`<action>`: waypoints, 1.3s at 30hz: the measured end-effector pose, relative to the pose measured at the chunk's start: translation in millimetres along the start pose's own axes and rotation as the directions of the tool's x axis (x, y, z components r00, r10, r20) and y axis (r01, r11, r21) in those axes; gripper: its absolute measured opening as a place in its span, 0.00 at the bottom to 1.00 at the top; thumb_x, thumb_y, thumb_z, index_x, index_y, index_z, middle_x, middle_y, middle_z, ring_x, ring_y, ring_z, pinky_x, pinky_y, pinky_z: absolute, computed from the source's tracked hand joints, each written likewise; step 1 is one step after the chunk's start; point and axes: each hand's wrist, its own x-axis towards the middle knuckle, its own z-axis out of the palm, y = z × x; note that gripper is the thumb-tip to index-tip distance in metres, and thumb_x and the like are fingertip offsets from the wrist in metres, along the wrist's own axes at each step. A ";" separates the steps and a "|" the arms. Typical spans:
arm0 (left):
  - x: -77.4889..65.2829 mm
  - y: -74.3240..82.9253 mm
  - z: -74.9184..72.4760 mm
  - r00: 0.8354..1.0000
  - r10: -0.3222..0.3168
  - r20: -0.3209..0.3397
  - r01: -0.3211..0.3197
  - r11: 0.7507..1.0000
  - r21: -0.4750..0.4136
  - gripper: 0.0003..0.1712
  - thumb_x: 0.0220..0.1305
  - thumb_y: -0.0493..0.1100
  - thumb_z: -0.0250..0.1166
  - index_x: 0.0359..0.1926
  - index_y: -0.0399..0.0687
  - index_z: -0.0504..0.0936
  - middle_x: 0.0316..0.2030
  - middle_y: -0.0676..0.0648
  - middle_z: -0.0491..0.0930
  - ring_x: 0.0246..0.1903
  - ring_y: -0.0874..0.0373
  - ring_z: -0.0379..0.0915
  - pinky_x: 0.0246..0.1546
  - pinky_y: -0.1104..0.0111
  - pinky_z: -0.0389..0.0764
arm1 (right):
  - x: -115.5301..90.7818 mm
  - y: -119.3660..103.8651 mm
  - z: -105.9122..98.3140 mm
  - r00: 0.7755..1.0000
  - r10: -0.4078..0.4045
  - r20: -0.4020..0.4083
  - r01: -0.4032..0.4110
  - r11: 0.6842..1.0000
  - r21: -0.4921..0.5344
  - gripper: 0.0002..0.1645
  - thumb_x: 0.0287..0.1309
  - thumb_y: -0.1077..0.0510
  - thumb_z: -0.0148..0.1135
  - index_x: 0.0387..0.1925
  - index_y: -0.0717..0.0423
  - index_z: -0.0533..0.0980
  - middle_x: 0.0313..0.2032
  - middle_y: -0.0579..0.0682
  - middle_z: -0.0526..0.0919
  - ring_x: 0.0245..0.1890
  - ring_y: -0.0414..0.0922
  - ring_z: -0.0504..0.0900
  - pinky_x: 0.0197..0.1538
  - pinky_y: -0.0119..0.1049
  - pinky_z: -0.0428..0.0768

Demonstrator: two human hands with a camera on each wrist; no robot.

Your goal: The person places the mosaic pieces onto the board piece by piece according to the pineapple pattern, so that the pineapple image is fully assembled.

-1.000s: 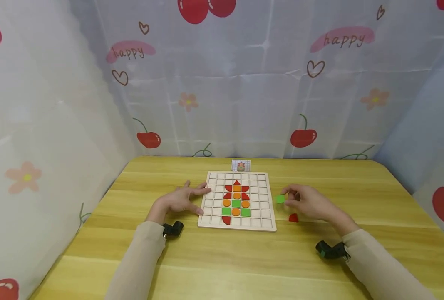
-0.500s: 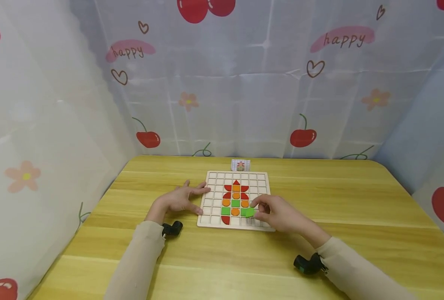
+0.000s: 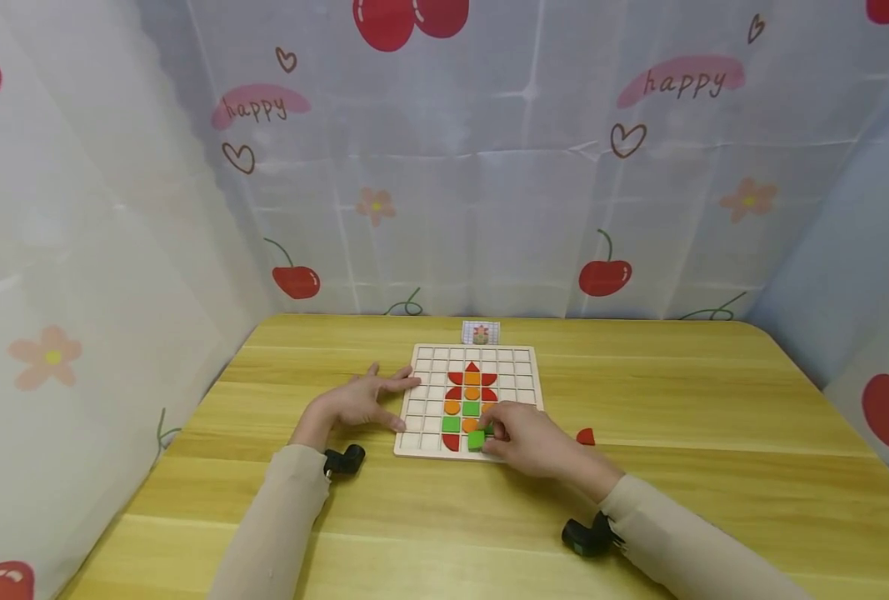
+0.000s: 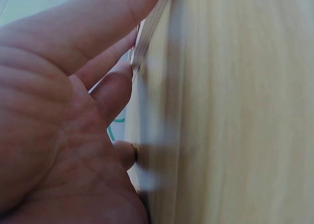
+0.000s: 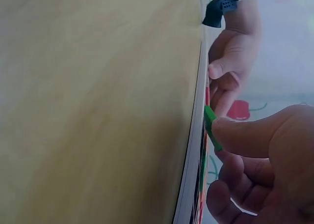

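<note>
A square wooden grid board (image 3: 425, 446) lies on the table, with red, orange and green pieces set in its middle columns. My right hand (image 3: 530, 439) pinches a green square tile (image 3: 476, 441) over the front row, right of a red quarter-circle piece (image 3: 451, 442). In the right wrist view that green tile (image 5: 211, 127) is tilted, its edge at the board's surface, with the thumb on it. My left hand (image 3: 362, 398) rests at the board's left edge, fingers spread, thumb and fingertips touching the rim. The right hand covers part of the board's right side.
A loose red quarter-circle piece (image 3: 586, 436) lies on the table right of the board, beside the right forearm. A small pattern card (image 3: 481, 332) stands behind the board. A printed curtain (image 3: 444, 233) borders the table's back edge.
My right hand has carried the green tile from the table right of the board, leftward and nearer, to the board's front row. The left hand has stayed in place.
</note>
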 end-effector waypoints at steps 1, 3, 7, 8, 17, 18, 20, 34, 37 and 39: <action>0.0 -0.8 0.2 1.000 -0.003 -0.001 0.003 1.000 -0.005 0.49 0.56 0.55 0.77 0.77 0.72 0.66 0.82 0.64 0.46 0.81 0.39 0.14 0.72 0.28 0.27 | 0.5 -1.0 0.8 1.000 -0.002 -0.001 0.002 1.000 -0.012 0.08 0.61 0.58 0.73 0.41 0.52 0.82 0.24 0.43 0.73 0.27 0.40 0.70 0.33 0.32 0.67; -0.4 -2.2 0.2 1.000 -0.011 -0.005 0.011 1.000 0.000 0.49 0.56 0.55 0.77 0.77 0.73 0.66 0.82 0.65 0.46 0.81 0.40 0.14 0.73 0.28 0.28 | 1.9 -2.9 3.1 1.000 -0.013 0.002 0.013 0.999 -0.041 0.08 0.61 0.57 0.73 0.41 0.51 0.83 0.23 0.42 0.72 0.27 0.39 0.70 0.33 0.32 0.67; -2.0 -3.3 -0.4 1.000 -0.012 -0.006 0.012 1.000 0.018 0.49 0.56 0.55 0.77 0.77 0.73 0.65 0.82 0.64 0.47 0.81 0.39 0.15 0.72 0.27 0.30 | 4.6 -5.7 7.4 0.999 -0.039 0.000 0.038 0.996 -0.076 0.08 0.59 0.57 0.74 0.40 0.51 0.84 0.22 0.41 0.72 0.27 0.38 0.70 0.33 0.34 0.65; -2.2 -3.1 -0.4 1.000 -0.010 -0.006 0.010 1.000 0.021 0.49 0.57 0.55 0.77 0.77 0.73 0.65 0.82 0.64 0.47 0.81 0.39 0.16 0.72 0.27 0.31 | 5.1 -6.2 8.1 0.999 -0.043 -0.001 0.043 0.996 -0.078 0.08 0.59 0.57 0.74 0.40 0.51 0.84 0.22 0.41 0.72 0.28 0.38 0.70 0.32 0.34 0.65; -0.8 -0.5 0.8 1.000 0.001 -0.008 -0.001 1.000 -0.014 0.49 0.56 0.55 0.77 0.77 0.73 0.66 0.82 0.65 0.47 0.81 0.40 0.14 0.72 0.27 0.28 | 3.0 -3.4 2.8 0.997 -0.075 -0.008 0.074 0.996 -0.055 0.07 0.59 0.60 0.73 0.40 0.51 0.85 0.26 0.42 0.73 0.30 0.40 0.70 0.34 0.33 0.68; -0.5 -0.4 0.9 1.000 0.002 -0.009 -0.002 1.000 -0.016 0.49 0.56 0.54 0.77 0.77 0.73 0.65 0.82 0.65 0.47 0.81 0.40 0.14 0.72 0.27 0.27 | 1.8 -1.9 -0.1 0.996 -0.086 -0.011 0.085 0.995 -0.048 0.06 0.60 0.60 0.72 0.40 0.51 0.85 0.27 0.43 0.73 0.30 0.40 0.70 0.35 0.33 0.68; 0.7 -1.1 1.2 1.000 0.001 -0.010 -0.001 1.000 -0.018 0.49 0.56 0.54 0.78 0.77 0.73 0.65 0.81 0.65 0.47 0.81 0.40 0.14 0.72 0.27 0.27 | -0.9 2.5 -6.3 0.996 -0.090 -0.020 0.090 0.995 -0.035 0.06 0.60 0.60 0.72 0.40 0.51 0.85 0.28 0.43 0.73 0.30 0.40 0.70 0.35 0.32 0.69; 0.3 0.8 -1.7 1.000 0.004 -0.014 -0.005 1.000 -0.021 0.49 0.55 0.54 0.78 0.76 0.73 0.66 0.81 0.66 0.47 0.81 0.40 0.14 0.72 0.28 0.26 | -34.9 53.6 -53.8 0.996 -0.082 -0.046 0.084 0.996 0.033 0.10 0.62 0.65 0.69 0.45 0.56 0.84 0.37 0.45 0.82 0.33 0.40 0.73 0.35 0.31 0.74; 0.0 1.1 -0.6 1.000 0.001 -0.012 -0.001 1.000 -0.020 0.49 0.55 0.54 0.78 0.76 0.73 0.66 0.81 0.65 0.47 0.81 0.40 0.14 0.72 0.28 0.27 | -42.3 65.8 -61.7 0.994 -0.108 -0.018 0.108 0.994 0.012 0.11 0.62 0.67 0.69 0.46 0.54 0.84 0.41 0.46 0.83 0.35 0.39 0.73 0.38 0.30 0.76; -0.1 1.1 0.4 1.000 -0.001 -0.010 0.001 1.000 -0.018 0.49 0.55 0.54 0.78 0.76 0.72 0.66 0.82 0.65 0.47 0.81 0.40 0.14 0.72 0.28 0.27 | -45.7 72.5 -66.9 0.993 -0.117 0.019 0.117 0.993 -0.004 0.12 0.62 0.67 0.68 0.46 0.52 0.84 0.43 0.46 0.83 0.36 0.38 0.75 0.39 0.31 0.78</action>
